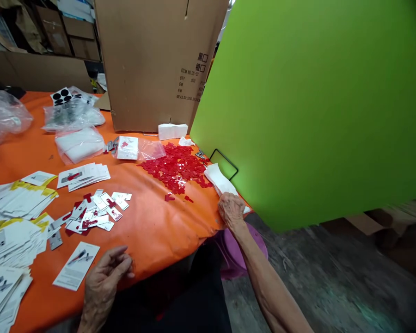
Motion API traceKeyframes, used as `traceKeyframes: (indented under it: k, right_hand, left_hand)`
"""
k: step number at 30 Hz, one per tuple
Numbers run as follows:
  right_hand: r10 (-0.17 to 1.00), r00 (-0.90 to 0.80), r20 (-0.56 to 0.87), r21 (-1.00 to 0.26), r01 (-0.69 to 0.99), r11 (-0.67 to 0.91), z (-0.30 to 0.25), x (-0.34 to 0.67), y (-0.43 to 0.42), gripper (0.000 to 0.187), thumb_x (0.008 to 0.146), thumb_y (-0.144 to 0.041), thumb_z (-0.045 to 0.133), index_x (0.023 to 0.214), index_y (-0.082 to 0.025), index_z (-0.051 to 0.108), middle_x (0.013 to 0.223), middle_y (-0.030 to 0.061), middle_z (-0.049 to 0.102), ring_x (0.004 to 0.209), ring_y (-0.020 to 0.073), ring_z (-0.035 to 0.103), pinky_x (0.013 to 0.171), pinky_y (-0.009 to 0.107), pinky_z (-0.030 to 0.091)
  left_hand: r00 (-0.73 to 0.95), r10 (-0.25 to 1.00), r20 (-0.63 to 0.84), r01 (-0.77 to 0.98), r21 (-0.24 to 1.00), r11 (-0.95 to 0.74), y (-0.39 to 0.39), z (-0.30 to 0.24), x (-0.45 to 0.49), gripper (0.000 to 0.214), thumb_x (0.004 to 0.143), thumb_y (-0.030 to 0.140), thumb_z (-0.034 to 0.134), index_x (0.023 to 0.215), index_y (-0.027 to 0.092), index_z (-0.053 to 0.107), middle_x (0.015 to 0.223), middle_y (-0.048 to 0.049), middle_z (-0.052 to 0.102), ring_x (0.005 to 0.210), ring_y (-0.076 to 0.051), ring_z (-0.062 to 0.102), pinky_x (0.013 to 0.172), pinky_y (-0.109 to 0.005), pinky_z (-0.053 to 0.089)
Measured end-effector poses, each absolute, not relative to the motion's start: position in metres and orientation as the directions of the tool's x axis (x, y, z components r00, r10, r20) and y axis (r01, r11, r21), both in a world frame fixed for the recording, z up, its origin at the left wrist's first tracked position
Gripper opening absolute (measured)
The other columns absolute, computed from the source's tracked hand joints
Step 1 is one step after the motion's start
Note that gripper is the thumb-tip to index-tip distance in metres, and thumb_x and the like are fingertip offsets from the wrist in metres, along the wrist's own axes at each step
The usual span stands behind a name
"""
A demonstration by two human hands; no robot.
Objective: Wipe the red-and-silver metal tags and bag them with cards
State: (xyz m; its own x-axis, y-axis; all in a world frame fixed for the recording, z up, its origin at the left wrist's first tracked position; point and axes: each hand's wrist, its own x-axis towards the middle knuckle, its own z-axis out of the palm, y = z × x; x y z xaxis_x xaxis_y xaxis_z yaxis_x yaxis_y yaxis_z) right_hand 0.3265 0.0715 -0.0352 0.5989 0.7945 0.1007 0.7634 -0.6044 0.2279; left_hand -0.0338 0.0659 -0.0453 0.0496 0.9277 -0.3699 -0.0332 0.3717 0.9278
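My right hand [231, 210] is closed at the table's right edge on a white paper strip [220, 178]; its fingertips are partly hidden. Near the front edge, my left hand [107, 277] is loosely curled with its fingers apart, and no object shows in it. Just left of it lies a printed card [76, 266]. Beyond that is a loose heap of small white and silver tags with red pieces [95, 212]. A large pile of small red plastic pieces [178, 169] spreads left of the paper strip.
Stacks of printed cards [15, 245] fill the left side of the orange-covered table [156, 212]. Clear plastic bags [79, 143] lie farther back. A tall cardboard box [152, 60] and a green panel [308, 106] stand behind. Below the edge is a purple tub [256, 240].
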Motion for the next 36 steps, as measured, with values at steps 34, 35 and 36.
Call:
traceKeyframes:
  k: [34,35,36]
  right_hand:
    - [0.762,-0.357,0.54,-0.298,0.766,0.57,0.002,0.137,0.007,0.032,0.078,-0.002,0.045,0.103,-0.013,0.062,0.111,0.0159,0.065,0.118,0.0262,0.052,0.091,0.046,0.046]
    - [0.781,-0.299,0.548,-0.339,0.774,0.534,0.003,0.138,0.004,0.03,0.079,-0.004,0.046,0.101,-0.015,0.063,0.11,0.0146,0.066,0.114,0.0254,0.054,0.09,0.044,0.047]
    - [0.81,-0.19,0.555,-0.401,0.792,0.46,0.004,0.139,0.003,0.027,0.081,-0.007,0.048,0.1,-0.016,0.064,0.106,0.0133,0.067,0.109,0.0246,0.058,0.088,0.043,0.047]
  left_hand:
    - [0.073,0.824,-0.561,-0.373,0.751,0.544,0.078,0.015,0.0,0.014,0.048,0.017,0.067,0.05,0.011,0.054,0.044,0.0043,0.05,0.042,-0.009,0.049,0.04,-0.022,0.044]
    - [0.089,0.818,-0.568,-0.368,0.745,0.557,0.078,0.016,-0.002,0.013,0.05,0.017,0.068,0.054,0.01,0.057,0.047,0.0029,0.053,0.044,-0.011,0.052,0.041,-0.024,0.047]
    - [0.093,0.817,-0.569,-0.375,0.74,0.558,0.078,0.017,-0.004,0.014,0.051,0.017,0.068,0.059,0.009,0.06,0.051,0.001,0.057,0.048,-0.013,0.055,0.043,-0.026,0.05]
